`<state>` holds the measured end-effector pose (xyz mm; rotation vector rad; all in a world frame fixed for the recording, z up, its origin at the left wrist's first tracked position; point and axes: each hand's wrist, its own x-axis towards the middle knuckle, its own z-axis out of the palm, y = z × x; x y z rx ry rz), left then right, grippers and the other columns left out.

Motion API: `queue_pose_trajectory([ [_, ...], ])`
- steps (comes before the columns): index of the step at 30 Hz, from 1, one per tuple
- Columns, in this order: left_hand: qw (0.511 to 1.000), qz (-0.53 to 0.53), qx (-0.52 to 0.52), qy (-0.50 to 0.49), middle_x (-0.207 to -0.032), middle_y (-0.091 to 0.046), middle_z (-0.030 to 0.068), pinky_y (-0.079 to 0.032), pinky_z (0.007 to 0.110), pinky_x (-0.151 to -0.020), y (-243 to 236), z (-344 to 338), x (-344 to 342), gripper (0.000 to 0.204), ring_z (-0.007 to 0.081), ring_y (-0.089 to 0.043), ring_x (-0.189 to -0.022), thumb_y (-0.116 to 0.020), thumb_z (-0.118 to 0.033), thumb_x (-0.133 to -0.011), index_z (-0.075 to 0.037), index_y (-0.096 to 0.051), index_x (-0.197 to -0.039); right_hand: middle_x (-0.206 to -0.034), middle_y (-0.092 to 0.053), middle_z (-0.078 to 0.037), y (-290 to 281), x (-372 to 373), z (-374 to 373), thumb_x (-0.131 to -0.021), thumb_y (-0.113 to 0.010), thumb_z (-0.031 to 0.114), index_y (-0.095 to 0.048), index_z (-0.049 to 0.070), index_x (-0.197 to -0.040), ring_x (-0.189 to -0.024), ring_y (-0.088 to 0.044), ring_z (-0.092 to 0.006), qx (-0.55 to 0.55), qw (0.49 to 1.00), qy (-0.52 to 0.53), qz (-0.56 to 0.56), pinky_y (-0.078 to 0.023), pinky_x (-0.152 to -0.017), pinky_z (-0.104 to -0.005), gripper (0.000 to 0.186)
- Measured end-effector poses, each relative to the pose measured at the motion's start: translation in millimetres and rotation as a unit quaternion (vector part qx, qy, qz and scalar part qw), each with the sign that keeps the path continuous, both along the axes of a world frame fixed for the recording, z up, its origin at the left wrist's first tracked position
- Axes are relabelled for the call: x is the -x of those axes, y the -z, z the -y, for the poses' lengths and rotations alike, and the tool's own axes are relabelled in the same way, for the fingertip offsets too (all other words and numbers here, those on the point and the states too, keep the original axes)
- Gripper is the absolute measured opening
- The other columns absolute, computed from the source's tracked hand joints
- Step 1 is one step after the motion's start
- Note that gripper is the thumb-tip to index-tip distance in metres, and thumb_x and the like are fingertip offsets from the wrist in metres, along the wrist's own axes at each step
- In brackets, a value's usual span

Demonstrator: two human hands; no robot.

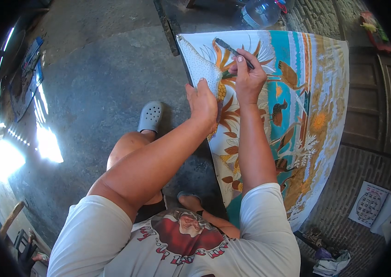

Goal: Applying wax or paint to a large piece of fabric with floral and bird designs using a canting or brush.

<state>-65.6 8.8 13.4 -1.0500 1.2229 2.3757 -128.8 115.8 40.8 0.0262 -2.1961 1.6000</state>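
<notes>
A large painted cloth slopes along my right side, with birds, a sun, leaves and pineapples in teal, orange and brown on white. My left hand grips its left edge, thumb on top of a white, dotted strip; the other fingers are partly hidden at the edge. A dark, slim paintbrush sits in my right hand, between thumb and fingers. Its tip lies over an orange leaf near the cloth's far edge; whether it touches cannot be told.
A clear plastic bottle stands beyond the cloth. To the right are a dark wooden panel, a brick wall and a calendar. My grey clog rests on the concrete floor. Sunlight enters at left.
</notes>
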Motion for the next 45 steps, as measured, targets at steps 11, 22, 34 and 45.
queue_pose_trajectory([
  [11,1.0,-0.009,0.029,-0.001,-0.167,-0.018,0.0283,-0.02,0.041,-0.125,3,-3,0,0.084,0.0392,-0.02,-0.156,-0.043,-0.042,-0.101,0.01,-0.015,-0.16,-0.081,-0.071,-0.005,0,2,-1,-0.1,-0.066,0.009,-0.073,-0.001,-0.113,-0.067,-0.067,-0.0095,0.015,1.0,-0.003,-0.003,-0.056,-0.063,-0.0244,0.017],
  [22,1.0,0.001,0.027,0.005,-0.168,-0.018,0.027,-0.019,0.04,-0.126,5,-3,1,0.085,0.0378,-0.019,-0.157,-0.044,-0.042,-0.1,0.009,-0.016,-0.16,-0.079,-0.071,-0.005,0,-1,-1,-0.098,-0.066,0.006,-0.073,-0.003,-0.111,-0.067,-0.066,-0.0091,-0.016,1.0,-0.011,0.014,-0.056,-0.064,-0.0242,0.017],
  [34,0.999,0.001,0.036,0.009,-0.168,-0.018,0.0277,-0.018,0.04,-0.126,-1,-7,0,0.085,0.0377,-0.018,-0.157,-0.043,-0.043,-0.099,0.01,-0.016,-0.16,-0.082,-0.07,-0.005,1,1,-11,-0.096,-0.064,0.004,-0.073,-0.003,-0.11,-0.069,-0.067,-0.0095,-0.059,0.998,-0.026,0.003,-0.055,-0.064,-0.0246,0.017],
  [45,0.998,0.006,0.059,-0.003,-0.167,-0.02,0.0287,-0.019,0.04,-0.126,-1,-8,1,0.084,0.0385,-0.02,-0.156,-0.044,-0.042,-0.099,0.011,-0.018,-0.159,-0.082,-0.07,-0.005,-8,-14,-21,-0.096,-0.065,0.004,-0.073,-0.002,-0.108,-0.069,-0.067,-0.0089,-0.036,0.999,0.007,-0.01,-0.056,-0.063,-0.024,0.016],
])
